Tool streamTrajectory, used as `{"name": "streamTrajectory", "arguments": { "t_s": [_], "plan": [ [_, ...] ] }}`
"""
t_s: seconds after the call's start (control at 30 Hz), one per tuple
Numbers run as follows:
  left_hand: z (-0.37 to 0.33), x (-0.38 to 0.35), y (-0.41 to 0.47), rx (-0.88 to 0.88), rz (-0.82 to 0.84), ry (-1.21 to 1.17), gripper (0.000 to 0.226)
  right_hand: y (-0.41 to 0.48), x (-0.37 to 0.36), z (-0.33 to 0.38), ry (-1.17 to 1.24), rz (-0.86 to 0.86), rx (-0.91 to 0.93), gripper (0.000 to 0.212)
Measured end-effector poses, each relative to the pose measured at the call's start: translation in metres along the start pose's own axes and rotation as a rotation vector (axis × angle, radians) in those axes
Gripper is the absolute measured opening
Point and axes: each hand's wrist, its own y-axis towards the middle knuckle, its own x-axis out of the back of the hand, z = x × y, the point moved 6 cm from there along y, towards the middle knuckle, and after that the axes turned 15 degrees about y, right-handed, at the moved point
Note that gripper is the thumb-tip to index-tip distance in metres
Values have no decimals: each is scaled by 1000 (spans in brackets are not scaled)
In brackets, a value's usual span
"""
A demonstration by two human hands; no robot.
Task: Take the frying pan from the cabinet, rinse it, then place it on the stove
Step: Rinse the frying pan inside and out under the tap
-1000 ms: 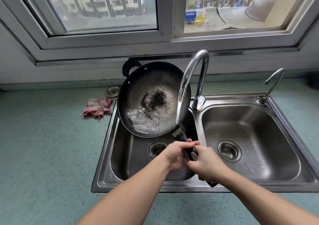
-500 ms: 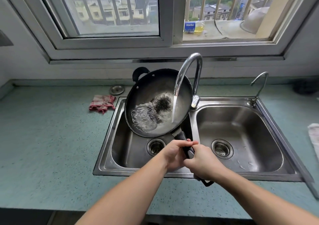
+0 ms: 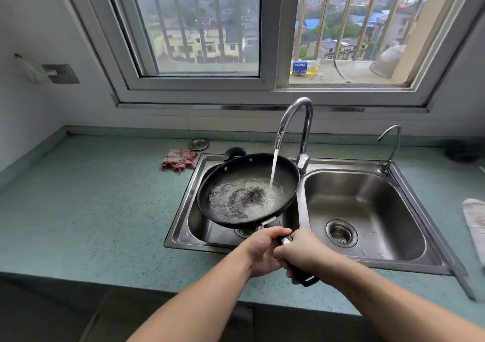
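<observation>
We hold the round black frying pan [image 3: 248,189] level over the steel sink's [image 3: 181,223] left basin. Left hand [image 3: 262,249] and right hand [image 3: 301,252] each keep a grip wrapped round its handle [image 3: 305,280]. The curved chrome tap [image 3: 296,121] streams into the pan. A crumpled red cloth [image 3: 179,159] lies on the speckled bench [image 3: 91,210].

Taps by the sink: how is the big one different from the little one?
The big tap is tall and thick; the little tap is thin and shorter. Water pours from the big tap into the frying pan; the little tap gives none. Both are shiny, curved metal.
</observation>
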Motion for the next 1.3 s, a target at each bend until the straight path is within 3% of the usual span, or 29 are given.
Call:
{"name": "streamTrajectory", "arguments": {
  "t_s": [0.23, 0.57, 1.03, 1.17, 1.3],
  "plan": [
    [20, 17, -23, -1, -9, 53, 11, -27, -34, 2, 190, 19, -38, 17],
    [39, 35, -85, -36, -19, 252, 25, -76, -88, -3, 452, 37, -118, 27],
    [24, 68, -89, -152, -290, 579, 32, -77, -129, -17, 988, 194, -172, 35],
    [11, 66, -78, -156, -283, 588, 29, -65, -117, -9, 966, 194, -149, 32],
    [9, 61, -60, -113, -139, 391, 15, -49, -100, 1, 753, 122, -61, 25]
  ]
}}
